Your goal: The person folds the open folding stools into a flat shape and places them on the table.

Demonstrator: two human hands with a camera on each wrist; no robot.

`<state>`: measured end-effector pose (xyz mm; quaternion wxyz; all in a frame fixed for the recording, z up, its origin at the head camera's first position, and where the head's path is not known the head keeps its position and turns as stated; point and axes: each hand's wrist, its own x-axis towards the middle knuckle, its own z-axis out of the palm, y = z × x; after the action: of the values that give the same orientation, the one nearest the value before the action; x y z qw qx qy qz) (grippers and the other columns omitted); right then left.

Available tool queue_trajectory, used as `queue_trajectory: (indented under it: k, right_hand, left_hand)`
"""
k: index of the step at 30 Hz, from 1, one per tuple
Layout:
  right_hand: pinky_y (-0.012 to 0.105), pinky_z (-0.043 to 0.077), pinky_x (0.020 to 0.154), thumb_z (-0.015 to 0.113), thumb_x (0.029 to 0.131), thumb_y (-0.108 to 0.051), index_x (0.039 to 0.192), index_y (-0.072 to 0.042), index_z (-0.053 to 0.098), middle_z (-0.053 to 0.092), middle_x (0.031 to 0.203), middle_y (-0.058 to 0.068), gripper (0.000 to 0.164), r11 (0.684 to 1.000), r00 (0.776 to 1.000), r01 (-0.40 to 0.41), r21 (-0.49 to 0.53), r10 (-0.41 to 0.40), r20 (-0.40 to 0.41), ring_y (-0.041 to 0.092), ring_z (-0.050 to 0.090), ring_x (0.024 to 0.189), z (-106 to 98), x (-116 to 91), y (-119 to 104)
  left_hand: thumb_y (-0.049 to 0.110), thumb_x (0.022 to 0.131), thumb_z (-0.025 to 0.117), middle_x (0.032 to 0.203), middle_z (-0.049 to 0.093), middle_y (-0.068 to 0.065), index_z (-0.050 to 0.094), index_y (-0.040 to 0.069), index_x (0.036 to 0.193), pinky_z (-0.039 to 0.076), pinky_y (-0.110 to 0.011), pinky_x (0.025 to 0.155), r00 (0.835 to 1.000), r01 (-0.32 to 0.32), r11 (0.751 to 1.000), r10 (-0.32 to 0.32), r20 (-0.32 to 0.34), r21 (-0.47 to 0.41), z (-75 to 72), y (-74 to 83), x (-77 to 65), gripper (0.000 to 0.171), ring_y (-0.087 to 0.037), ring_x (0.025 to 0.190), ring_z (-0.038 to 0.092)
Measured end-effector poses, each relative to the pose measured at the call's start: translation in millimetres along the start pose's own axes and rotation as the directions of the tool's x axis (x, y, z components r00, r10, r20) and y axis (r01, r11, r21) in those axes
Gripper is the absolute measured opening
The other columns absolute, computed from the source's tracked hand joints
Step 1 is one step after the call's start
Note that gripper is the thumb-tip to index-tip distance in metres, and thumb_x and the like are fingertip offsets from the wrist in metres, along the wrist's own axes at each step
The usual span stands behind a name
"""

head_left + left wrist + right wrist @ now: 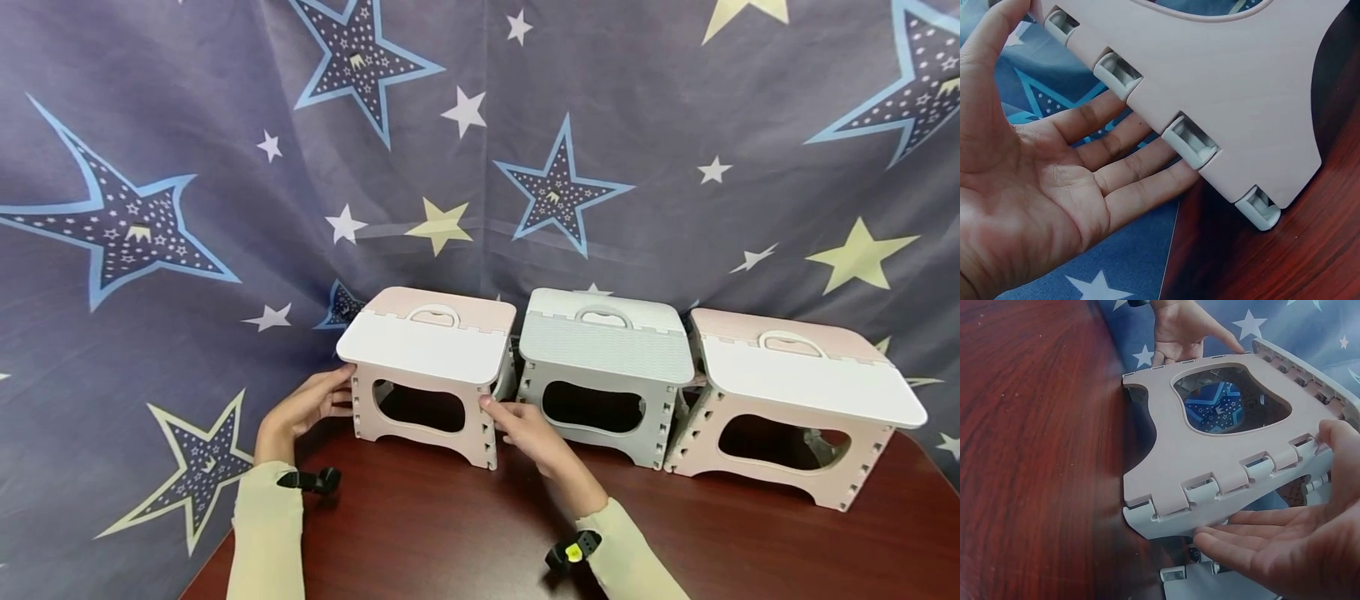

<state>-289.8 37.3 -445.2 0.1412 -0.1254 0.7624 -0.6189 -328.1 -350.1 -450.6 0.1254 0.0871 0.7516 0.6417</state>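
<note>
A folding step stool [412, 346] with a pink and white top and pink front panel stands at the left of the row. My left hand [306, 407] is at its left side; in the left wrist view the thumb reaches the upper corner and the straight fingers [1138, 184] pass behind the hinged edge. On the opposite side, my right hand [528, 429] touches the stool. Its thumb rests on the front edge, while the extended fingers [1235, 547] lie along the side panel in the right wrist view.
A grey-green folding stool [600, 346] stands close on the right, followed by another pink and white stool [810, 379] at the far right. They stand on a dark red wooden table [420, 533]. A star-patterned curtain [420, 183] hangs right behind them and along the left.
</note>
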Motion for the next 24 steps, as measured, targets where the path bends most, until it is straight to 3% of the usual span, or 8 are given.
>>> queue_trajectory:
  k: [12,19,24]
  right_hand:
    - [0.056,0.046,0.111,0.055,0.103,-0.049,0.138,0.006,0.058,0.057,0.143,0.026,0.066,1.0,1.0,0.012,-0.005,-0.012,-0.007,0.042,0.056,0.133,1.0,-0.8,0.2]
    - [0.054,0.047,0.111,0.056,0.101,-0.051,0.138,0.006,0.058,0.057,0.144,0.025,0.067,1.0,1.0,0.001,0.016,0.0,-0.027,0.041,0.055,0.134,1.7,0.5,3.1]
    - [0.055,0.046,0.111,0.056,0.101,-0.052,0.139,0.007,0.056,0.056,0.145,0.025,0.07,1.0,1.0,-0.003,0.03,0.004,-0.015,0.041,0.054,0.135,1.9,0.9,5.2]
  left_hand:
    - [0.039,0.11,0.04,0.111,0.071,0.006,0.046,-0.007,0.138,0.061,-0.037,0.089,0.999,-0.014,1.0,0.015,0.03,-0.017,-1.4,1.7,1.4,0.054,-0.012,0.102,0.072]
    - [0.042,0.11,0.039,0.126,0.067,-0.01,0.035,-0.015,0.147,0.06,-0.04,0.093,1.0,0.006,1.0,-0.006,0.0,0.021,-1.3,0.8,2.7,0.068,-0.011,0.104,0.071]
    - [0.045,0.11,0.039,0.134,0.062,-0.018,0.031,-0.015,0.15,0.06,-0.042,0.094,1.0,0.027,0.999,-0.026,-0.014,0.044,-1.4,-0.6,2.5,0.073,-0.01,0.104,0.069]
